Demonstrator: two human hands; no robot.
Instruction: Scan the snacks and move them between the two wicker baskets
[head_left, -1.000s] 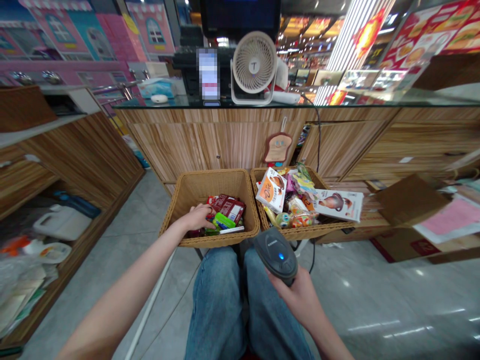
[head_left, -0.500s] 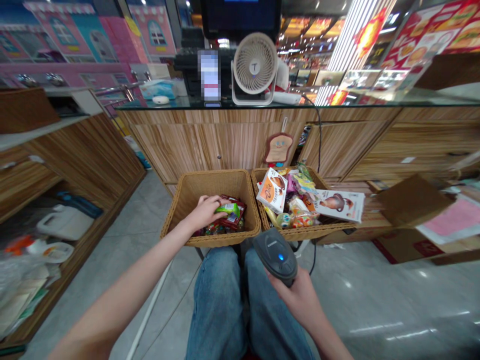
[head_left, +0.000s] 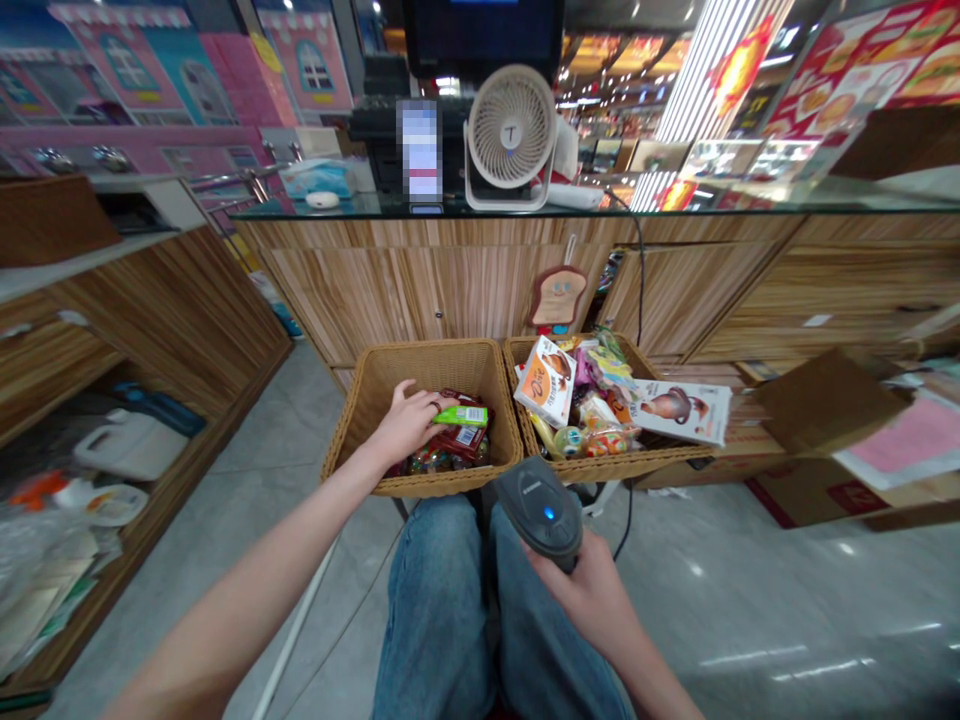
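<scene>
My left hand (head_left: 409, 425) reaches into the left wicker basket (head_left: 427, 353), its fingers closed on the left end of a small green packet (head_left: 463, 415) whose barcode faces up. Dark red packets (head_left: 466, 438) lie right beneath it, and small shiny wrapped pieces (head_left: 435, 460) cover part of the basket's bottom. Above my lap, my right hand (head_left: 589, 590) grips a dark grey barcode scanner (head_left: 541, 505) by its handle. A blue light glows on top of the scanner, and its head points toward the left basket.
Beside it, the right wicker basket (head_left: 637, 462) is heaped with snacks, a white Dove box (head_left: 546, 382) and a long white box (head_left: 681, 411). Behind stands a wooden counter (head_left: 375, 285) with a fan (head_left: 511, 130) on its glass top. Opened cardboard boxes (head_left: 821, 495) lie at the right.
The green packet has turned so its barcode shows more plainly, and my left thumb has lifted. My right hand has shifted the scanner slightly left.
</scene>
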